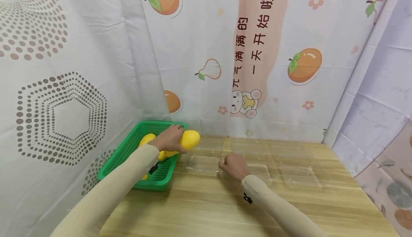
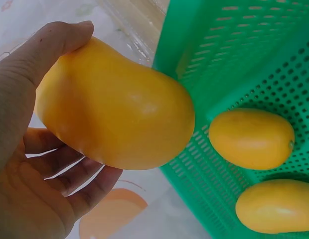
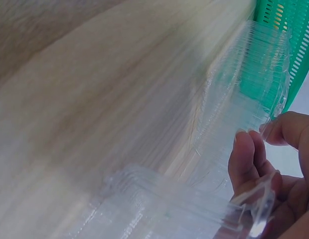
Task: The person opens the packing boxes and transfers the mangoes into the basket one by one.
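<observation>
My left hand point(image 1: 169, 138) holds a smooth yellow mango point(image 2: 119, 107) above the right side of a green basket point(image 1: 163, 185). The thumb lies along one side of the mango and the fingers support it from the other. More mangoes point(image 2: 251, 139) lie in the basket, partly hidden by the arm. My right hand point(image 1: 234, 166) is low over the table beside a clear plastic box point(image 3: 239, 99). Its fingers point(image 3: 242, 157) are loosely curled, with a gap to the thumb. The thumb tip appears to be at the box's edge; a firm grip is not visible.
Several clear boxes point(image 1: 300, 176) lie in rows on the wooden table point(image 1: 199, 203), hard to see against the wood grain. A printed curtain point(image 1: 206, 97) hangs behind the table, and another curtain point(image 1: 64, 122) closes off the left side, next to the basket.
</observation>
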Motion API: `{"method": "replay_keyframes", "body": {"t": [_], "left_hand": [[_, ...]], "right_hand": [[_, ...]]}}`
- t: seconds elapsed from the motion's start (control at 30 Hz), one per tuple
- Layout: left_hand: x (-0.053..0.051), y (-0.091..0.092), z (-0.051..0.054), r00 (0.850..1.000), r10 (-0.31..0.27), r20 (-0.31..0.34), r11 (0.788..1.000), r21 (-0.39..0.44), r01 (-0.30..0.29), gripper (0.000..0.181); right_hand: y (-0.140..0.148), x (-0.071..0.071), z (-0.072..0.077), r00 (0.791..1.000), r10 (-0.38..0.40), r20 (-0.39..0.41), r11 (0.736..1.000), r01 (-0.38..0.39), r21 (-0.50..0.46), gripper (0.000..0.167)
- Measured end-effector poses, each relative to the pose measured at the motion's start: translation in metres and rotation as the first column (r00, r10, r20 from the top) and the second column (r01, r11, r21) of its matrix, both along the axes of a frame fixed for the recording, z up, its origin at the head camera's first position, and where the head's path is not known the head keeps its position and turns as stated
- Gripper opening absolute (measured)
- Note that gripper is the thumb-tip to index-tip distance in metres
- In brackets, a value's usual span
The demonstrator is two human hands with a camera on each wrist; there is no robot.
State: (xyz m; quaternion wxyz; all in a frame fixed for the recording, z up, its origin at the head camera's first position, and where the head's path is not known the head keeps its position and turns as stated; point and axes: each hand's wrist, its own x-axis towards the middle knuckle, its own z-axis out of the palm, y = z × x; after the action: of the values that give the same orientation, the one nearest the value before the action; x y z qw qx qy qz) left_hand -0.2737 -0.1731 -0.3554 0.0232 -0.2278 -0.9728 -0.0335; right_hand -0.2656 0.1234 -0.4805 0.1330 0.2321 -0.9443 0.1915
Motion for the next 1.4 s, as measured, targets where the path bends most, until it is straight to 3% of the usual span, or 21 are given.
{"method": "replay_keyframes", "body": {"t": [0.73,1.4], "left_hand": [[0.01,-0.038,-0.006,0.999,0.037,-0.025,0.997,0.062,-0.035,0.081],[0.022,-0.083,-0.033,0.999,0.049,-0.024,0.997,0.057,-0.047,0.078]], "right_hand": [[-0.001,0.0,-0.001,1.0,0.01,-0.022,0.999,-0.011,-0.034,0.062],[0.001,0.002,-0.005,1.0,0.023,0.0,0.998,-0.023,-0.06,0.062]]}}
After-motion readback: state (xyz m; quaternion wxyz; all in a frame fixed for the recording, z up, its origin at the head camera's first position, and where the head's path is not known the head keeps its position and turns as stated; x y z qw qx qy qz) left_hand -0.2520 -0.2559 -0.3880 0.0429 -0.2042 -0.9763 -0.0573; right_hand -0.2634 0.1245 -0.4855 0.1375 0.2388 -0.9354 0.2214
